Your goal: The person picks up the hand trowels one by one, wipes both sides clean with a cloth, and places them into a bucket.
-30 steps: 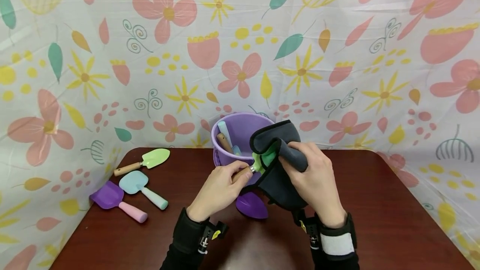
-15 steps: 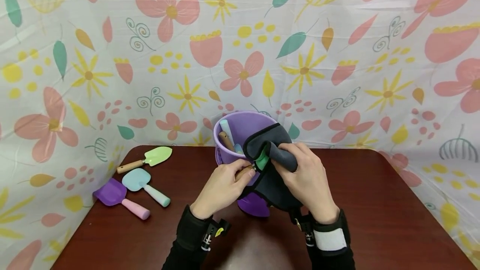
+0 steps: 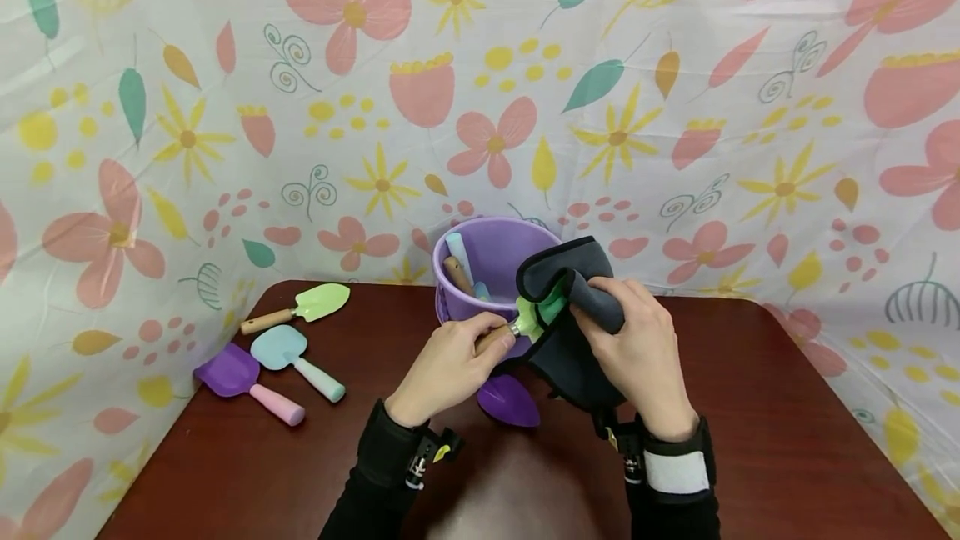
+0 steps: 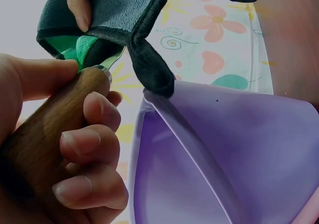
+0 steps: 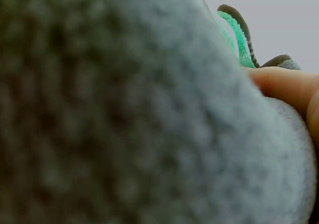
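left hand: my left hand (image 3: 450, 365) is wrapped around the wooden handle of the little green trowel (image 3: 534, 319), fingers curled tight in the left wrist view

right hand: my right hand (image 3: 637, 348) is pinching the dark grey cloth (image 3: 570, 340) folded over the trowel blade, thumb pressing it down

where it is: trowel's up off the table, right in front of the purple bucket (image 3: 487, 252), which stands toward the back edge, middle

what changed: half a sec ago the cloth covered nearly all the green, now more of the blade peeks out near the handle and my right hand has slid a bit toward the tip, so I'd say the wiping stroke is mid-way, not finished

in the bucket: a couple of tool handles are sticking up, one wooden, one pale blue

surface: dark red-brown table (image 3: 787, 440), a purple scoop (image 3: 510, 400) lies under my hands, then near the left edge a light green trowel (image 3: 300, 307), a blue spade (image 3: 294, 355) and a purple shovel with pink handle (image 3: 247, 382)

room: flowery pastel sheet (image 3: 225, 107) hung behind and round both sides

right wrist cam: just cloth fuzz and a bit of green
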The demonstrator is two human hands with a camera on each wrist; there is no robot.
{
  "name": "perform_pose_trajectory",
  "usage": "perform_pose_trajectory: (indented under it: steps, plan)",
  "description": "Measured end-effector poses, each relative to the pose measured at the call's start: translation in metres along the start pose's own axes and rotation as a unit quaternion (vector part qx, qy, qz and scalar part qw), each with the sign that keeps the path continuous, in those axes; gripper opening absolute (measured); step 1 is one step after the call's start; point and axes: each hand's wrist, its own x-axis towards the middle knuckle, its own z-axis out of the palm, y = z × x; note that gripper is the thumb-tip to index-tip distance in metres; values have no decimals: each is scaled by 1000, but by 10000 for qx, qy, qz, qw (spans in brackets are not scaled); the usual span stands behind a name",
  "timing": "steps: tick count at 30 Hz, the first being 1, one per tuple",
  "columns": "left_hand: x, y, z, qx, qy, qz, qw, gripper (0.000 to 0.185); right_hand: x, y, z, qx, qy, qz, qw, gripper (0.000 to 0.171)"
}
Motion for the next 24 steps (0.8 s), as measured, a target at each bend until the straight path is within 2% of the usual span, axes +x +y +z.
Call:
perform_pose_trajectory:
  steps: [10,17,24]
  plan:
    - [4,-6,-6,-167,-50,129,9998,16,1,11,-5,63,312,425,9986,29]
    - [4,-7,-8,-140,15,18,9999,16,0,16,-11,19,688,729,9950,30]
    - [0,-9,-12,-600,118,-104,9981,21,3,21,-19,-13,890,1110,9898,32]
